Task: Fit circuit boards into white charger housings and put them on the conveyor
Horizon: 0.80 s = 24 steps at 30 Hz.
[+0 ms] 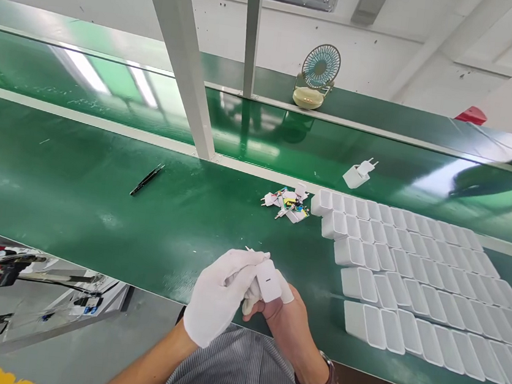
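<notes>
My left hand (219, 295), in a white glove, is closed around one end of a white charger housing (269, 280) near the table's front edge. My right hand (286, 309), bare with finger cots and a wristwatch, grips the same housing from the other side. Metal prongs stick out near the left fingertips. Rows of white charger housings (417, 278) lie side by side just to the right. A small pile of circuit boards and plug parts (288, 203) sits beyond my hands.
Black tweezers (146, 179) lie on the green table (75, 196) to the left. One white plug adapter (358, 174) rests on the conveyor belt behind. A small desk fan (316, 78) stands at the back. A white post (183, 60) rises from the table's rail.
</notes>
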{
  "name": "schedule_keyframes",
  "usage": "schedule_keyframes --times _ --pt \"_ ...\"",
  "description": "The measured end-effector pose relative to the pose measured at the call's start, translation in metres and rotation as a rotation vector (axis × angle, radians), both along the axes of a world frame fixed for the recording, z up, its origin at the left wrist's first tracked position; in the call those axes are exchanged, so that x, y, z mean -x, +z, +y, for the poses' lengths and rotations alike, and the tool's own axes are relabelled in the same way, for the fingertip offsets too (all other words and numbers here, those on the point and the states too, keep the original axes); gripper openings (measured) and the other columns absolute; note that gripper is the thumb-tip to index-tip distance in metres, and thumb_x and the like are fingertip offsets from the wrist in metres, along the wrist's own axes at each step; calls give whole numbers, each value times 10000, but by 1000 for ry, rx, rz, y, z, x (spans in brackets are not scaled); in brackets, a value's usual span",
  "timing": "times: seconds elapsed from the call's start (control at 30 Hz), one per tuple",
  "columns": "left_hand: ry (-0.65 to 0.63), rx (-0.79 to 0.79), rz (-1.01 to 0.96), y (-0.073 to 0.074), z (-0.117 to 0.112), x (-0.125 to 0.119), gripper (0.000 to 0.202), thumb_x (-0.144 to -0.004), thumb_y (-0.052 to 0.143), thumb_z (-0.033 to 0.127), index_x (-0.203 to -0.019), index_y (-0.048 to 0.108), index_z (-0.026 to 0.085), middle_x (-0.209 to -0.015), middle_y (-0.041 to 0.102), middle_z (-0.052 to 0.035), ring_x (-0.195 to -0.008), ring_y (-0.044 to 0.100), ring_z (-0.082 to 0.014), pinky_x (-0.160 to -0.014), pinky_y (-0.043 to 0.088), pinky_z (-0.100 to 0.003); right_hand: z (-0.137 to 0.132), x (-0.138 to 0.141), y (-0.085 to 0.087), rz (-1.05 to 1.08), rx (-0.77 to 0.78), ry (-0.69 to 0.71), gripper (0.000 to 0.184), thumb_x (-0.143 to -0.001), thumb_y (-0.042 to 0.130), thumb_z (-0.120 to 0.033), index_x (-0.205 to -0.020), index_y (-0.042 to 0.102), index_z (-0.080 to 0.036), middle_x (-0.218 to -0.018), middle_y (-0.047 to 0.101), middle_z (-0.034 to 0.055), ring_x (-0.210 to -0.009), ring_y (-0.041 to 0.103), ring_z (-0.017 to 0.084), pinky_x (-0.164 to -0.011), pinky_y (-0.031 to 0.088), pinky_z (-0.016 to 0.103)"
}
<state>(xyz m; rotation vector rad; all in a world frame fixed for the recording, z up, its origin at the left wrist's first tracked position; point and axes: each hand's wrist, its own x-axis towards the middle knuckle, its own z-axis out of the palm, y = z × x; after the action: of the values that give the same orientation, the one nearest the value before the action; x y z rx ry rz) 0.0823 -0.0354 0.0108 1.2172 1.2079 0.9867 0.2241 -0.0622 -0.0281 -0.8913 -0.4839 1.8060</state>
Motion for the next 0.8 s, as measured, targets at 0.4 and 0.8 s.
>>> schedule_keyframes --times 0.4,0.8 --pt "5 -39 75 1 1 3 247 -973 560 356 -1095 744 245 -1158 730 -48 -937 705 -183 -824 580 -286 0 1 -4 -20 -7 25 441 -960 550 -542 -985 755 -153 -842 716 102 -681 668 214 -683 581 381" --pt "-302 -62 457 -16 16 45 474 -701 739 168 -1165 698 260 -1049 751 -35 -976 699 -235 -874 568 -355 -14 -20 -18 -1264 -791 13 679 -880 673 -259 -1515 436 -300 -1357 643 110 -1257 615 302 -1060 522 459"
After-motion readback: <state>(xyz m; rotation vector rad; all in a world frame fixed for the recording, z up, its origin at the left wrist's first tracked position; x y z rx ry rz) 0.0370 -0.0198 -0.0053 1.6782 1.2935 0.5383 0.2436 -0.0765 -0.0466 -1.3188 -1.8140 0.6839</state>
